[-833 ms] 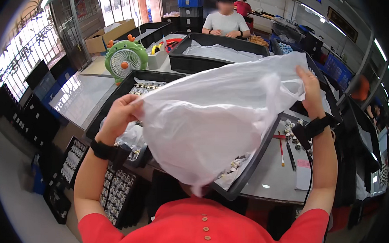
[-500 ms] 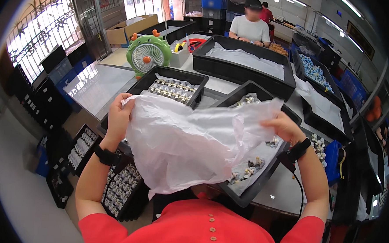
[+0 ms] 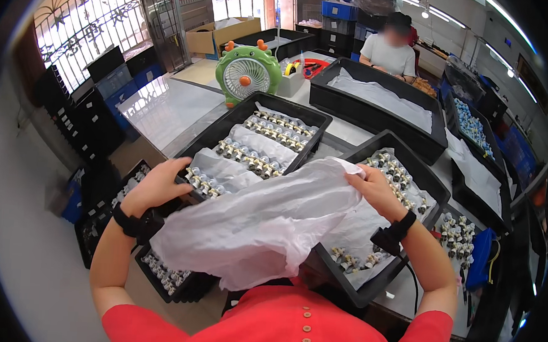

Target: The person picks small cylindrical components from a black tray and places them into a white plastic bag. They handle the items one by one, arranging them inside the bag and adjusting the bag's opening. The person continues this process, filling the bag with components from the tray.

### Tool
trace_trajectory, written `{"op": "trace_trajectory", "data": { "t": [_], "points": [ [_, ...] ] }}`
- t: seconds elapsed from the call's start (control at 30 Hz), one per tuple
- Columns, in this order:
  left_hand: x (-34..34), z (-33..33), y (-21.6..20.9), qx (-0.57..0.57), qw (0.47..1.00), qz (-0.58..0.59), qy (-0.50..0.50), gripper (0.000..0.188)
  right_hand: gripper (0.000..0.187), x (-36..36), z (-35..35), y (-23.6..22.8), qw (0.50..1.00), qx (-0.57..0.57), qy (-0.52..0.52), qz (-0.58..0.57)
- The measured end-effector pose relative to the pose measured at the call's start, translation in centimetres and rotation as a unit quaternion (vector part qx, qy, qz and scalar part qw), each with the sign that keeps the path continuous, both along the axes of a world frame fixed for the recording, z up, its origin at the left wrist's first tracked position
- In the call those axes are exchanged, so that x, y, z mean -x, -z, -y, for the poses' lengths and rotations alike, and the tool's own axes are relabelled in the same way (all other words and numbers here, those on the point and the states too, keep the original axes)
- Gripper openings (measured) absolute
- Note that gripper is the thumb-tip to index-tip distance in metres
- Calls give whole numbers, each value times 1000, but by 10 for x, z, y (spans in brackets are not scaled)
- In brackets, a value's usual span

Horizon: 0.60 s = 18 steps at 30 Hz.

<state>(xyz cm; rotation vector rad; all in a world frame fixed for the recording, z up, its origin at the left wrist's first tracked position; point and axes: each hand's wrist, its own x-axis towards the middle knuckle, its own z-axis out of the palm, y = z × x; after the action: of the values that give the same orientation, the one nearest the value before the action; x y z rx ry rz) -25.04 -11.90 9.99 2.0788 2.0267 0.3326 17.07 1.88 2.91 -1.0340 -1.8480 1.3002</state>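
Daylight pours through the overexposed barred window [image 3: 89,31] beyond the left hand [image 3: 160,187]. Ceiling tubes [image 3: 511,26] glow past the right hand [image 3: 377,187], where 1 person's head [image 3: 396,35] is blurred. Glare streaks the white tabletop [image 3: 165,113] ahead of the left hand. Outward, lines curve toward a black rim.

The right hand [image 3: 374,187] pinches a white sheet [image 3: 259,226]. The left hand [image 3: 157,188] is at the edge of a black tray [image 3: 296,110] with rows of little figures [image 3: 250,157]. A green fan [image 3: 248,75] stands behind.
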Motion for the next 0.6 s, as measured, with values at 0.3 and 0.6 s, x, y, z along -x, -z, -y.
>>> {"op": "trace_trajectory", "data": {
  "t": [0.3, 0.6],
  "points": [
    [-110, -60, 37, -28, 955, 286, 75, 39, 22, 92, 6, -19, 993, -14, -63, -96],
    [-67, -74, 40, -56, 827, 558, -38, 19, 61, 89, 4, -7, 996, 31, -75, 27]
  ]
}}
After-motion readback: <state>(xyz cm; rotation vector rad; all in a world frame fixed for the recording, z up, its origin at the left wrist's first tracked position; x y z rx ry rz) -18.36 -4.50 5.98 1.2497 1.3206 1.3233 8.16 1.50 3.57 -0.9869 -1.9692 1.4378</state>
